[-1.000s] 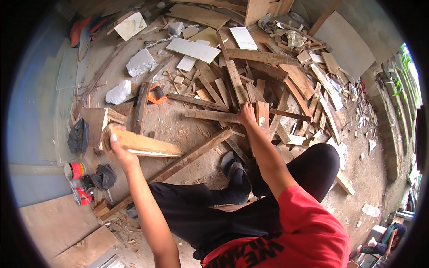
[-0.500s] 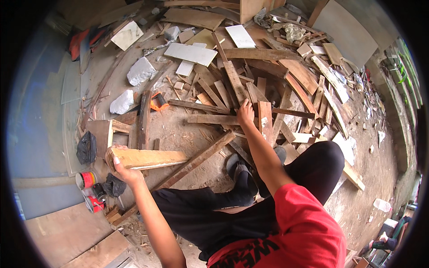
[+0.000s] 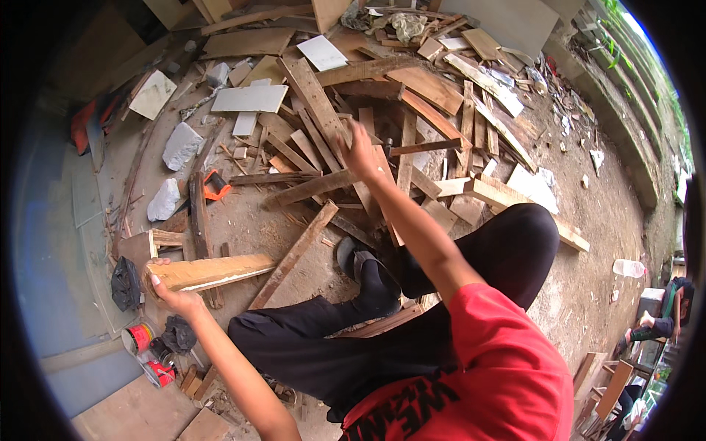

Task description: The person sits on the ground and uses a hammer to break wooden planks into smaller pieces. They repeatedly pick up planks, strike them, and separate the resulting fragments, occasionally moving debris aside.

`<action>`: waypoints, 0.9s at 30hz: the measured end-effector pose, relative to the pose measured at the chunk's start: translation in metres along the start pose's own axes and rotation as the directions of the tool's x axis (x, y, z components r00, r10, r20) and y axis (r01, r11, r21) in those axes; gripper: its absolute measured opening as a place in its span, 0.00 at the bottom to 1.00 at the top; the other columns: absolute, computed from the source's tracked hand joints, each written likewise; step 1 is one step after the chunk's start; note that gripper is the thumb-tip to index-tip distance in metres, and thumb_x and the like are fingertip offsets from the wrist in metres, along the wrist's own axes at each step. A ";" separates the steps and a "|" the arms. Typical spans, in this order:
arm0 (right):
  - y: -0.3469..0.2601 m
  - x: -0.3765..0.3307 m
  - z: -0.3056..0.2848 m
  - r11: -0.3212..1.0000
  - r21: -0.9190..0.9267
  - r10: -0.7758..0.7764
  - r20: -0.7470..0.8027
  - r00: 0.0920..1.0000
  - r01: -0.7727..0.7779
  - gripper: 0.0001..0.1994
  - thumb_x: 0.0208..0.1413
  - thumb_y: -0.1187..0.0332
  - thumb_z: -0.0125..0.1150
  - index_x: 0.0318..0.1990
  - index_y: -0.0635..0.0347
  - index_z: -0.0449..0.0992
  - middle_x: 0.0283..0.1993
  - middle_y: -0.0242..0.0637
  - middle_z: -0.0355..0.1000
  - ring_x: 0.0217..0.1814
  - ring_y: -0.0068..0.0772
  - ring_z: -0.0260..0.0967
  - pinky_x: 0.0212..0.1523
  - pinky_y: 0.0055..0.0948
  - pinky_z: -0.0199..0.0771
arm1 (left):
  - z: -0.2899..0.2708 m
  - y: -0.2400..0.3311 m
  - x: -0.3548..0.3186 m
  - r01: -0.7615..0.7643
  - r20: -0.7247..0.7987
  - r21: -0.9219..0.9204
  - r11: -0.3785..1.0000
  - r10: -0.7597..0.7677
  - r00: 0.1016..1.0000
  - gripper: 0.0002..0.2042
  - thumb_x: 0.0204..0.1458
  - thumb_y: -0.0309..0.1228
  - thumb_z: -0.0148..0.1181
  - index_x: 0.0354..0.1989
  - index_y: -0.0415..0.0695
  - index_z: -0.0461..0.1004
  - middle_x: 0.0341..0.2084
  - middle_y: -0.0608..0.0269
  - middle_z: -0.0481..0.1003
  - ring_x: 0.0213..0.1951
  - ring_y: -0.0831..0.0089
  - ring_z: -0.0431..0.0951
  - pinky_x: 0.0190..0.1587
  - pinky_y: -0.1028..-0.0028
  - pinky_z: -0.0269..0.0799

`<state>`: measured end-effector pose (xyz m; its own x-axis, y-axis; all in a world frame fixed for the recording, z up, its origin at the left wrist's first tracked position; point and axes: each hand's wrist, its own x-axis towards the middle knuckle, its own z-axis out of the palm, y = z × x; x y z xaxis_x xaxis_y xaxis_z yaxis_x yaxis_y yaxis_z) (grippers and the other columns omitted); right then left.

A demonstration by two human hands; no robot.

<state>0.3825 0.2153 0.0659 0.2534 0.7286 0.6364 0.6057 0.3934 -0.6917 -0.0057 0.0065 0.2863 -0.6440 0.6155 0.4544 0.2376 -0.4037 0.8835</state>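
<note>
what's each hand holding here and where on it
The left hand grips the near end of a short pale wooden block. The right hand is over the scrap wood pile; whether it grips anything cannot be told.

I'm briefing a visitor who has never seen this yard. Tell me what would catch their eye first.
First, the heap of scrap wood planks across the dirt ahead, with the right hand raised over it. Next, the pale thick timber block at lower left, its end gripped by the left hand. Small red paint cans sit just below it.

outdoor scrap-wood yard | heaped planks [image 3: 353,117] | dirt ground [image 3: 588,242] | paint cans [image 3: 147,353]
</note>
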 end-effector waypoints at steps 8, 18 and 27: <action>0.032 0.028 -0.139 0.906 -0.174 0.412 0.159 0.897 -0.385 0.14 0.57 0.64 0.61 0.42 0.67 0.76 0.41 0.54 0.74 0.45 0.54 0.73 0.43 0.41 0.74 | -0.010 -0.018 0.012 0.068 0.053 -0.002 0.998 -0.067 0.996 0.19 0.61 0.44 0.44 0.44 0.38 0.70 0.39 0.58 0.72 0.46 0.66 0.71 0.53 0.65 0.63; 0.114 -0.120 -0.190 0.619 -0.765 0.631 0.348 0.694 -0.179 0.20 0.54 0.65 0.57 0.52 0.66 0.66 0.56 0.45 0.66 0.60 0.50 0.65 0.55 0.52 0.68 | 0.009 -0.006 -0.015 0.111 0.108 -0.039 0.993 -0.107 0.988 0.20 0.59 0.43 0.46 0.48 0.37 0.69 0.42 0.57 0.72 0.49 0.65 0.71 0.56 0.64 0.64; 0.122 -0.112 -0.206 0.689 -0.683 0.627 0.393 0.673 -0.243 0.25 0.48 0.57 0.68 0.48 0.65 0.68 0.53 0.55 0.66 0.57 0.58 0.67 0.53 0.53 0.70 | 0.023 0.009 -0.035 -0.030 0.128 0.030 0.999 0.026 0.991 0.17 0.57 0.40 0.49 0.43 0.37 0.70 0.39 0.58 0.73 0.44 0.65 0.73 0.51 0.65 0.68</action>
<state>0.5834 0.0668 -0.0193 0.2541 0.9571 -0.1395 0.8706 -0.2891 -0.3980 0.0357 -0.0027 0.2814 -0.5394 0.6863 0.4879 0.2781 -0.4016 0.8725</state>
